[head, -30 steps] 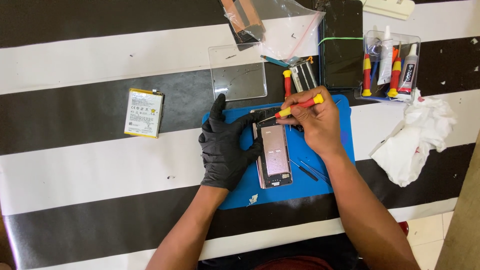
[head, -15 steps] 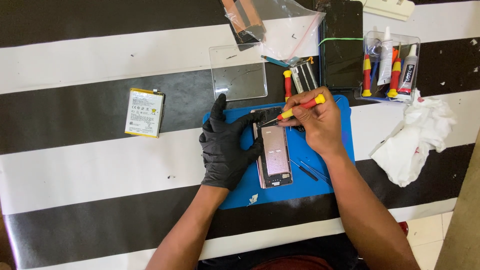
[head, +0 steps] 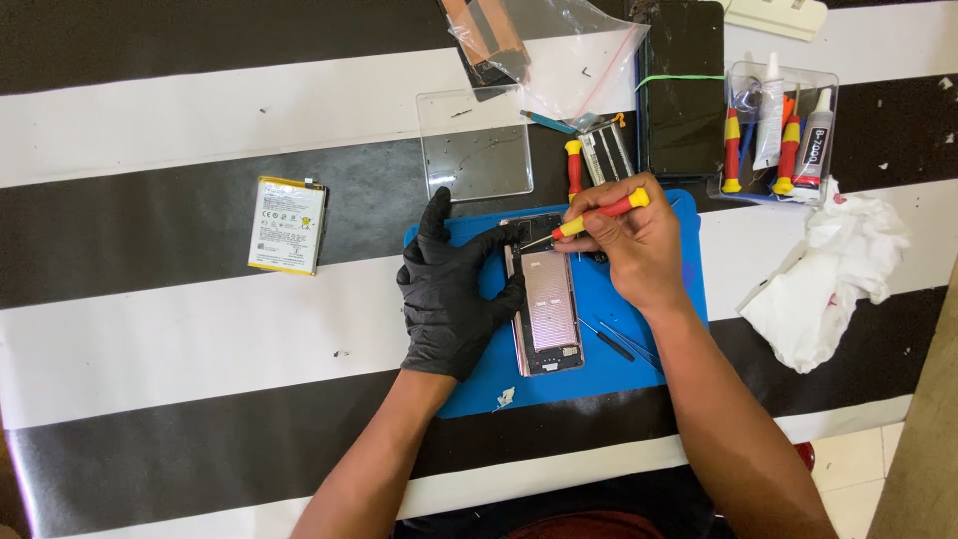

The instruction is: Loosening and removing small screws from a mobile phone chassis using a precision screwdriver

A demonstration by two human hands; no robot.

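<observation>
Your left hand (head: 454,294), in a black glove, lies flat on the blue rectangular work mat (head: 654,344), its fingers spread and pressed against the left edge of the opened phone with its pinkish inner plate (head: 547,304), gripping nothing. That phone lies lengthwise in the middle of the mat, on the black-and-white striped surface (head: 180,329). Your bare right hand (head: 634,240) has its fingers closed around a small red-and-yellow screwdriver (head: 597,215), whose tip meets the phone's top end. Your right hand covers the phone's upper right corner. Two thin dark tools (head: 619,341) lie on the mat just right of the phone. Well apart on the left lies a flat white-and-yellow battery (head: 287,225). Behind the mat sit a clear plastic square plate (head: 474,145), a second red-and-yellow screwdriver (head: 574,170), a clear plastic bag (head: 549,45) and a dark phone screen (head: 684,90). A clear tray of tools and glue tubes (head: 778,130) stands at the right, with crumpled white tissue (head: 823,279) beside it. Compared with half a second ago, both hands and the screwdriver sit in nearly the same places; nothing around them has shifted.
</observation>
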